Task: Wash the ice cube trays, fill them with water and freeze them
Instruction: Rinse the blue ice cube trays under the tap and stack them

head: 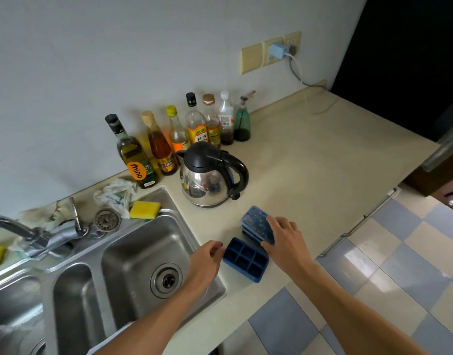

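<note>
Gripping the stack of lidded trays [254, 224] with the right hand [284, 239] — fingers draped over the glossy, translucent top lid, thumb tucked against the near end. Curling the left hand [207, 260] at the short left end of the open tray [245, 260], fingertips right at the rim; cannot tell whether pinching or merely touching.

Lying flat on the pale, matte desk [310, 175], just right of the sink [133, 252] and near the front edge: dark blue, rectangular, soft at the corners. Showing, in the open tray, a grid of square cells, two rows by three, with its far right corner up against the stack. Showing, in the stack, a few thin layers under a lid dotted with pale specks.

Gleaming behind the trays, a kettle [212, 175] — rounded mirror-bright steel belly, black lid, thick looped black handle. Lined up along the white wall, glass bottles [169, 134], tall and narrow-necked, with amber, yellow and dark contents and round caps. Brushed steel for the sink, with rounded basins and a ringed circular drain. Perched on its back rim, a yellow sponge [144, 210], blocky and porous, beside a crumpled white rag [115, 196] and a perforated round strainer [107, 220]. Curving in from the left, a grey metal faucet [28, 234]. Shining below the desk edge, floor tiles [399, 265] in blue and cream checks.
</note>
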The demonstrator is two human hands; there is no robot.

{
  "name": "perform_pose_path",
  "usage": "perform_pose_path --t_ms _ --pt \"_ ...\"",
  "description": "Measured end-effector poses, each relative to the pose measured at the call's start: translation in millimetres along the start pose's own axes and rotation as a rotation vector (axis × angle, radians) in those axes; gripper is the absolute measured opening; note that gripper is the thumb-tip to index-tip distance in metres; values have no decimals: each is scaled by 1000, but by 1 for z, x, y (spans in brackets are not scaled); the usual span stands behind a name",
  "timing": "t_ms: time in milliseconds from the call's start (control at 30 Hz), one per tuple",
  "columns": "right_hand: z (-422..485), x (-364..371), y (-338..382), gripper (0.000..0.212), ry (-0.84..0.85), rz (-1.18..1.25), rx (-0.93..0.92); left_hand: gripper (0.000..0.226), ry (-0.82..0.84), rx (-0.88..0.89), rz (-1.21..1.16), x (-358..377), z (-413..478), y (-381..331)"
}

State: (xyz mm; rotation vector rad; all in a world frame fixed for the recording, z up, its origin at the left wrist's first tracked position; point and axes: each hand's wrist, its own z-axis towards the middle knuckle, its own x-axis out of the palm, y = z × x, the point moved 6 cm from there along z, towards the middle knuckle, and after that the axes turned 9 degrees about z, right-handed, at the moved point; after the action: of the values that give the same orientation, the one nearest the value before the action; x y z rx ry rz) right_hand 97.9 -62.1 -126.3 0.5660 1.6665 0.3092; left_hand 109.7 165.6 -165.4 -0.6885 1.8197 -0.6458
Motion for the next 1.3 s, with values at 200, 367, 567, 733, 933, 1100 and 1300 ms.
perform_pose_path --t_ms 200,367,567,733,933,1100,1300 --pt "-10 5 52 69 -119 140 5 28 7 18 -133 -37 0 24" --pt "-20 26 144 65 -87 312 -94 38 8 -61 -563 -79 -12 41" --pt "-40 82 262 72 121 382 -236 67 -12 -222 -925 -145 -41 83" --pt "-67 132 336 69 277 284 -412 75 -217 -261 -965 -205 -86 141" --pt "-113 182 391 56 470 332 -511 63 -407 -450 -980 -241 -150 200" --pt "-142 212 426 48 531 423 -501 65 -438 -480 -904 -267 -186 237" --pt "-147 246 460 51 543 401 -463 64 -385 -475 -913 -288 -189 280"
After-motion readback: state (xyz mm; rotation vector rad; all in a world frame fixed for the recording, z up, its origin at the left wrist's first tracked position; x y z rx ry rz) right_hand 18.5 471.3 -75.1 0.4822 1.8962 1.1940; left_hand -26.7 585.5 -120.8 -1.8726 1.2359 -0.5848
